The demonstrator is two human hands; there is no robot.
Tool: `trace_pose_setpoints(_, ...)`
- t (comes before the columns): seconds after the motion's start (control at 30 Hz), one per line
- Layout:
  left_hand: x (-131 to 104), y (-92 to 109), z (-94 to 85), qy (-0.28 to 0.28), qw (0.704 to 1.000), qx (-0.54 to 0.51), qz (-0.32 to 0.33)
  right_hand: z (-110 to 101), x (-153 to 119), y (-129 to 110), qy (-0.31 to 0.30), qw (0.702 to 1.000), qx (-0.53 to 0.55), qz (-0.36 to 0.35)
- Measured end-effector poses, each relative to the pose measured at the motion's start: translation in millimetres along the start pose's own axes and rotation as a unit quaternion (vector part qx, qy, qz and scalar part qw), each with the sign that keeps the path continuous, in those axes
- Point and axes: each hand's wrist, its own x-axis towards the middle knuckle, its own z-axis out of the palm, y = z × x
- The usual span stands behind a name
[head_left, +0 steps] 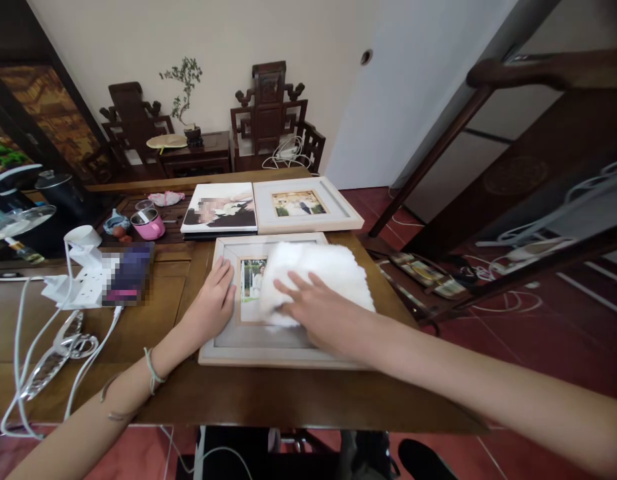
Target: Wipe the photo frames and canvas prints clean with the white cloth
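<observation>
Right hand [321,310]: fingers [283,287] spread apart, lying flat on a folded white cloth [328,273], pressing rather than pinching it. Left hand [215,300]: fingers nearly together, resting on the left border of a pale picture frame [288,359]; whether they grip its edge cannot be told.

The picture frame lies flat on the worktop [288,397]. It contains a small photo [250,283], partly covered by the cloth, which lies across the frame's right part.

Behind, a second frame [338,210] holds another photo [299,203]; a photo panel [221,207] lies beside it.

To the left, a pink mug [151,230] has a pale object standing in it, not identifiable. Near it is a small blue vessel [117,223], contents not discernible. Farther left, a small bottle [28,252] contains yellowish liquid, and a dark kettle [57,193] has its lid on.

By the wall, a dark pot [192,135] holds a small tree [185,83].
</observation>
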Motion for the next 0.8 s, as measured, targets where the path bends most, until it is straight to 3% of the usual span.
trace_pose_setpoints(0.1, -0.1, -0.8, 1.3, 0.011, 1.000, -0.005, -0.001, -10.5, -26.2, -22.5, -0.037, 0.994, 0.089, -0.047)
trace_pose_setpoints(0.2, -0.3, -1.0, 1.6, 0.014, 1.000, -0.006, 0.001, -7.9, -30.1, -31.1, -0.022, 0.988, 0.133, -0.077)
trace_pose_setpoints(0.3, -0.7, -1.4, 1.8, 0.009, 1.000, -0.006, 0.002, 5.5, -8.4, -22.0, 0.010, 0.992, 0.105, -0.062)
trace_pose_setpoints(0.4, -1.3, -2.5, 2.4, 0.008, 1.000, -0.013, 0.006, 18.4, 29.3, 1.1, 0.088, 0.996, 0.014, -0.022)
trace_pose_setpoints(0.53, -1.4, -4.6, 2.5, 0.013, 1.000, -0.016, 0.012, 21.2, 73.6, 26.1, 0.158, 0.985, -0.067, 0.005)
trace_pose_setpoints(0.67, -1.3, -6.5, 1.9, 0.012, 1.000, -0.020, 0.014, 10.9, 72.5, 16.2, 0.114, 0.993, -0.034, -0.013)
trace_pose_setpoints(0.8, -1.7, -7.6, 2.0, 0.007, 1.000, -0.026, 0.012, -0.6, 24.1, -16.4, 0.017, 0.995, 0.049, -0.080)
